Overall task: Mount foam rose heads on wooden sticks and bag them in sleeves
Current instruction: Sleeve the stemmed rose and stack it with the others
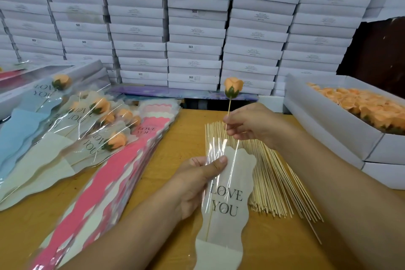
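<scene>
The peach foam rose head on its thin wooden stick (233, 88) stands upright near the middle, its lower end already inside the white-backed clear plastic sleeve printed "LOVE YOU" (228, 199). The right hand (252, 121) pinches the stick just above the sleeve's mouth, probably to steer it straight down. The left hand (197, 184) grips the sleeve's top edge, thumb on front, seemingly keeping the mouth open. Loose wooden sticks (274, 182) lie beneath on the yellow wooden table (171, 160). Far right, a white cardboard box (328, 116) holds more peach heads; left, bagged roses (87, 120) overlap the empty pink sleeves (122, 169).
</scene>
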